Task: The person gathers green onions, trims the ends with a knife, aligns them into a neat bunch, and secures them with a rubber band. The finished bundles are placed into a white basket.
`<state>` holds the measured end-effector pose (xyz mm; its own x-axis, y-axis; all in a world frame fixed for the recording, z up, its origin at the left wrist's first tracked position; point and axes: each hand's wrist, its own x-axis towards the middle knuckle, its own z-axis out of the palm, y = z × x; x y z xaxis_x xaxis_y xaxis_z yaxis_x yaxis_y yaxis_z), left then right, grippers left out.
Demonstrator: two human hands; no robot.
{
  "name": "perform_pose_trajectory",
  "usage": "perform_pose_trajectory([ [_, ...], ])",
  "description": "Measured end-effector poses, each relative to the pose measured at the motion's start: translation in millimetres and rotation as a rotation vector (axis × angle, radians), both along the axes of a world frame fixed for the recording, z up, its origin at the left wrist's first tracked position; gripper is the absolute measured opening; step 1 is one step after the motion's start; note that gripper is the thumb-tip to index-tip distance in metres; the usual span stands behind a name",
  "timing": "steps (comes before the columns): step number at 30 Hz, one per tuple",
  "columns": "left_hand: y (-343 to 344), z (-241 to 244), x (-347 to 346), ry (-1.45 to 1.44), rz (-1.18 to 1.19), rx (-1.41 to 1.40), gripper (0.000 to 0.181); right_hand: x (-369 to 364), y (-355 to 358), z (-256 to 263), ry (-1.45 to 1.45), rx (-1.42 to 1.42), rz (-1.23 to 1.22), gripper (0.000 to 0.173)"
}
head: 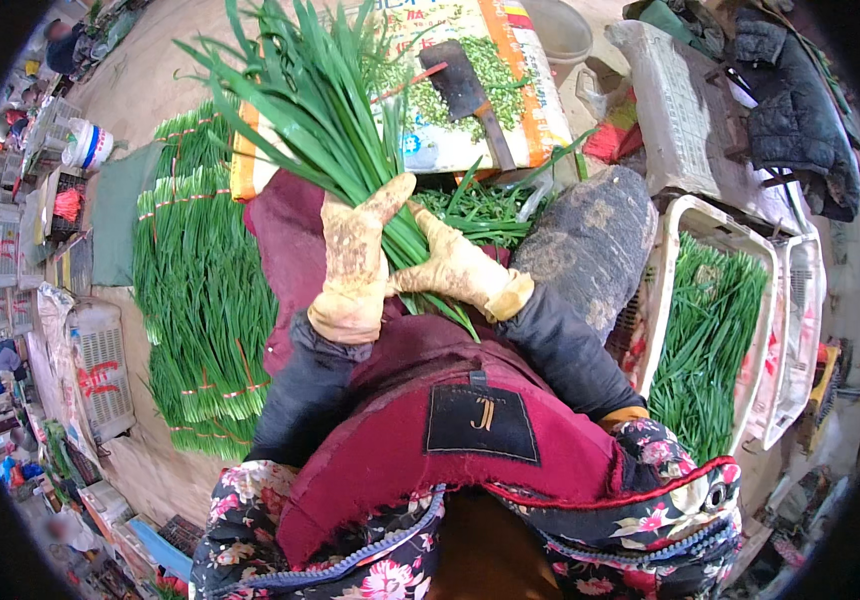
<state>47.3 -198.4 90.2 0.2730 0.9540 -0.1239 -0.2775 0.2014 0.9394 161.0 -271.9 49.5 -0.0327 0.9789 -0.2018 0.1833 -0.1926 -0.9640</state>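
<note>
My left hand (358,255) and my right hand (463,266) wear stained cream gloves and grip one loose bunch of long green leafy stalks, likely garlic chives (325,127), above my lap. The leaves fan out up and to the left; the other end points down between the hands. Beyond them a cleaver (467,94) with a dark blade lies on a printed woven sack (415,146) strewn with chopped green bits. A red tie strip (409,82) lies by the blade. More loose greens (475,214) lie beneath, between my knees.
Tied green bundles (204,300) are stacked on the floor at left beside a green cloth (122,214). At right, a white plastic crate (666,300) holds greens. A grey bucket (561,34) stands beyond the sack. Crates and other people (62,45) are at far left.
</note>
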Motion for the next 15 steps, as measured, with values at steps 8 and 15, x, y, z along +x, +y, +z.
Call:
perform_pose_trajectory([
  [8,30,14,21,-0.118,-0.268,0.043,0.071,16,6,-7,0.806,-0.182,-0.07,0.043],
  [15,33,-4,-11,-0.044,-0.131,-0.012,0.048,32,8,-15,1.026,-0.083,-0.264,0.056],
])
